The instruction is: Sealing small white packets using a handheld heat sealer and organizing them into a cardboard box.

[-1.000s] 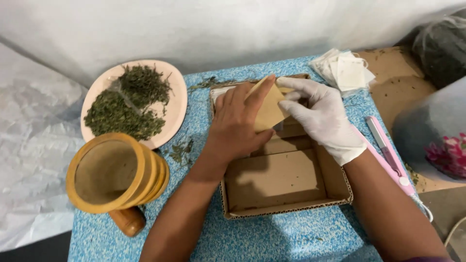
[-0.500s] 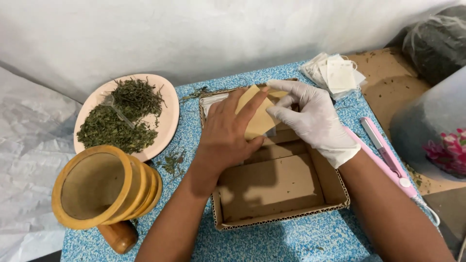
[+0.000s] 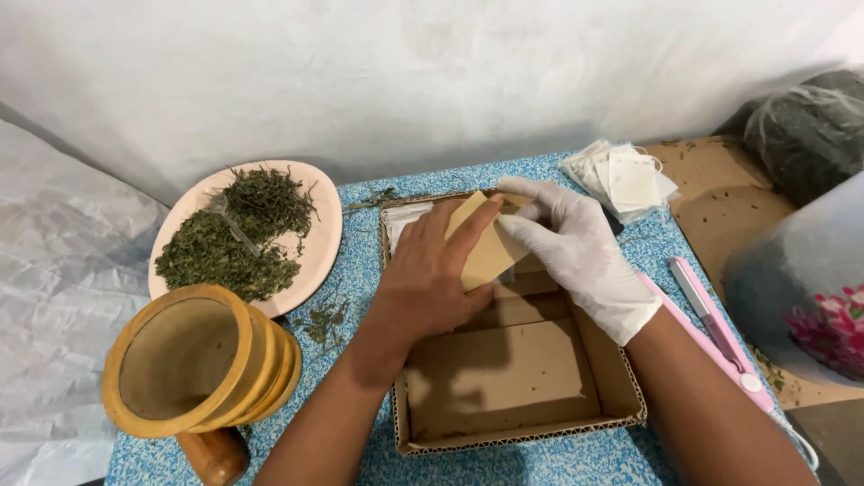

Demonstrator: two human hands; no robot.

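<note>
The person holds a small flat tan paper packet [image 3: 486, 247] with both hands, just above the far end of a shallow brown cardboard box [image 3: 517, 378] that sits in the middle of the blue speckled table [image 3: 360, 261]. The bare left hand [image 3: 432, 279] lies on the packet with its fingers [image 3: 472, 220] stretched flat along the top face. The right hand in a white glove [image 3: 576, 252] pinches the far right edge of the packet with its fingers [image 3: 540, 229] curled around it. The packet looks thin and light, and it would likely bend or crease if squeezed hard, so the edges seem the best place to take hold of it. The box is mostly bare inside, with only some white paper [image 3: 405, 220] showing at its far left corner under the hands. Near the far left of the table is a round pink plate [image 3: 319, 243] with two heaps of dried green leaves [image 3: 238, 238] on it. At the near left corner a round wooden mortar [image 3: 193, 364] lies tipped on its side, and its bowl has nothing in it. A few leaf crumbs [image 3: 324, 319] lie on the table between the plate and the box. By the far right edge is a stack of small white paper bags with strings [image 3: 625, 180]. Along the right edge lies a long pink tool [image 3: 711, 328].
</note>
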